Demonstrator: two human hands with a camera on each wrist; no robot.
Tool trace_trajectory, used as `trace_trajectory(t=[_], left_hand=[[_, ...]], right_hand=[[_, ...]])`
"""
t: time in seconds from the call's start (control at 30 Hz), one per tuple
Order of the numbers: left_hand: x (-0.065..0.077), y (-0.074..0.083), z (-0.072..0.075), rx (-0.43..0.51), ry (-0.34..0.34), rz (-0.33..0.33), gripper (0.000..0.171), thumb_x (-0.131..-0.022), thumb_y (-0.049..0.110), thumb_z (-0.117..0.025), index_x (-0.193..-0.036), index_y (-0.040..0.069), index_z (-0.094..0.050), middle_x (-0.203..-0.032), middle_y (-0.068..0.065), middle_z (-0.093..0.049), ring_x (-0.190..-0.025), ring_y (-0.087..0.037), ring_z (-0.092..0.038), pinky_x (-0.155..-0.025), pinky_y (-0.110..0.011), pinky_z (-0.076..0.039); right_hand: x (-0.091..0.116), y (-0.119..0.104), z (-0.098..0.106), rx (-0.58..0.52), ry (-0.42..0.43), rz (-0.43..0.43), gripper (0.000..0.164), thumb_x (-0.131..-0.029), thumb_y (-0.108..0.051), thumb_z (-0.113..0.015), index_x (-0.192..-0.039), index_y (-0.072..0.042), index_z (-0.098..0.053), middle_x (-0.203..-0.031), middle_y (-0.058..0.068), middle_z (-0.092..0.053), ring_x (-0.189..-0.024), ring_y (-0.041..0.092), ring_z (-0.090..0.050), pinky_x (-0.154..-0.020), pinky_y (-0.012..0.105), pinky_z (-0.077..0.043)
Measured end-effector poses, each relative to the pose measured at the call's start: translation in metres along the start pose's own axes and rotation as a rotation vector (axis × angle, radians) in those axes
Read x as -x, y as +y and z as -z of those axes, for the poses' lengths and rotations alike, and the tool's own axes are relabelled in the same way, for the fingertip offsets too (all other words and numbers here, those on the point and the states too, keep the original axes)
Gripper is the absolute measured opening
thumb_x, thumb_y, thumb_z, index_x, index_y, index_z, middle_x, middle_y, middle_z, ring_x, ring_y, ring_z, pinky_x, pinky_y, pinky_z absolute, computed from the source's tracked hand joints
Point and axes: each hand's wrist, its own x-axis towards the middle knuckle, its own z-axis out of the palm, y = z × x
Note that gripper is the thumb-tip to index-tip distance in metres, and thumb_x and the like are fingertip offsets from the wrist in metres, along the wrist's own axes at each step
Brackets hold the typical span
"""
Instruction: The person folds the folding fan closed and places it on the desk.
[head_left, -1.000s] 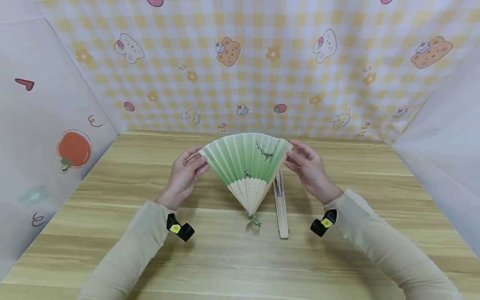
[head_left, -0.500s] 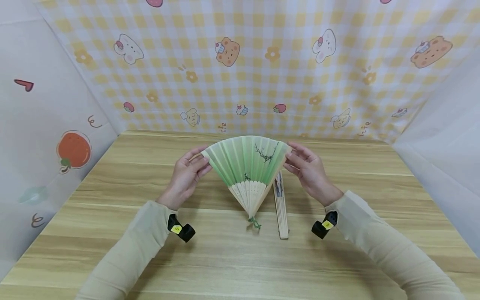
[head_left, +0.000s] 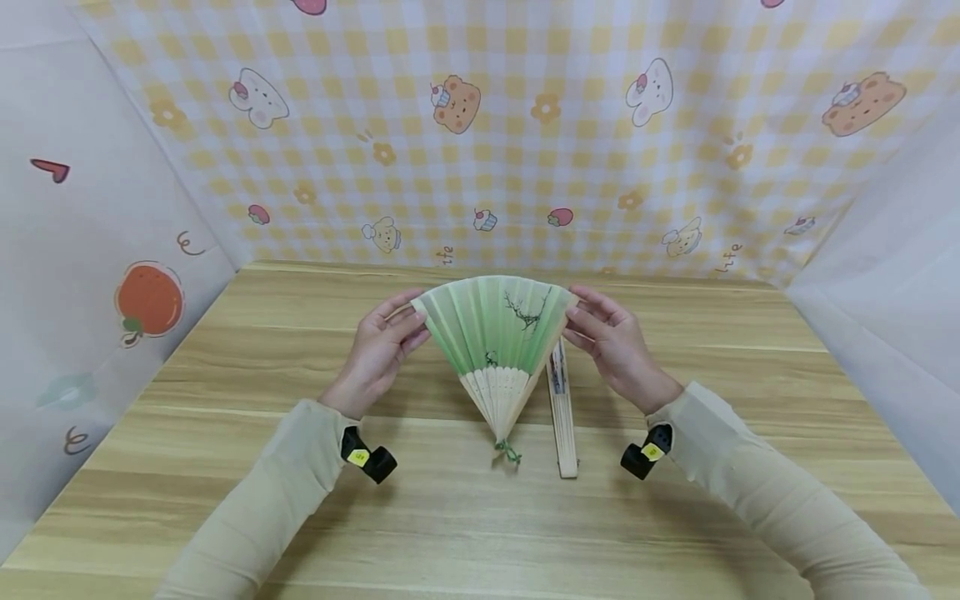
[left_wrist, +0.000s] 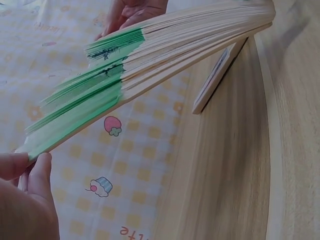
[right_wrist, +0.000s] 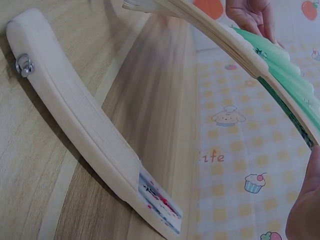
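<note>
A green folding fan (head_left: 487,325) with pale wooden ribs is partly spread between my hands, its pivot end with a green cord (head_left: 507,452) pointing toward me. My left hand (head_left: 378,346) pinches the fan's upper left corner between thumb and fingers; the left wrist view shows this grip at the outer rib (left_wrist: 82,129). At the upper right corner my right hand (head_left: 617,350) pinches the other outer rib. A second folding fan (head_left: 562,417), folded closed, lies on the table just right of the green one; the right wrist view shows its metal ring (right_wrist: 24,66) and a flowered strip.
The wood-grain table (head_left: 480,533) runs back to a yellow checked cloth (head_left: 510,167) with cartoon prints. White cloth walls (head_left: 67,275) stand at the left and right sides. Black cameras (head_left: 369,457) are strapped to both wrists.
My left hand has moved a little to the right, narrowing the green fan's spread. The fan has lowered slightly toward me. The folded fan stays where it was.
</note>
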Motion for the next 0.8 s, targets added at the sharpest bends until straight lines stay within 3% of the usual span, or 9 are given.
trace_trajectory(t=[0.1,0.3,0.5,0.8], left_hand=[[0.0,0.0,-0.002,0.003,-0.004,0.0,0.036,-0.088,-0.003,-0.049,-0.123,0.002,-0.044,-0.095,-0.001,-0.061,-0.079,-0.01,-0.06,-0.074,-0.018,-0.051],[0.0,0.0,-0.006,-0.015,-0.007,-0.002,0.038,-0.088,-0.001,-0.049,-0.126,0.002,-0.042,-0.096,0.0,-0.06,-0.081,-0.01,-0.06,-0.075,-0.02,-0.051],[0.001,-0.001,-0.008,-0.047,-0.009,-0.009,0.039,-0.089,0.0,-0.049,-0.127,0.002,-0.042,-0.098,0.001,-0.06,-0.084,-0.01,-0.06,-0.076,-0.021,-0.051],[0.0,-0.002,-0.011,-0.057,-0.037,-0.023,0.035,-0.089,0.0,-0.05,-0.123,0.003,-0.045,-0.1,-0.001,-0.06,-0.086,-0.011,-0.06,-0.076,-0.023,-0.051]], right_hand=[[0.001,0.0,-0.002,0.01,-0.016,0.008,0.041,-0.083,-0.004,-0.06,-0.122,-0.003,-0.048,-0.089,0.002,-0.056,-0.078,0.012,-0.061,-0.074,0.022,-0.051],[0.002,0.001,-0.003,0.009,-0.035,0.015,0.028,-0.084,-0.003,-0.058,-0.11,-0.012,-0.057,-0.088,0.003,-0.056,-0.078,0.012,-0.061,-0.074,0.022,-0.051],[0.003,0.001,-0.003,0.022,-0.039,0.01,0.036,-0.085,-0.003,-0.057,-0.121,-0.005,-0.049,-0.09,0.002,-0.056,-0.08,0.012,-0.06,-0.075,0.022,-0.051],[0.003,0.003,-0.007,0.065,-0.043,0.024,0.038,-0.086,-0.003,-0.056,-0.123,-0.002,-0.047,-0.087,0.001,-0.054,-0.078,0.01,-0.059,-0.074,0.022,-0.052]])
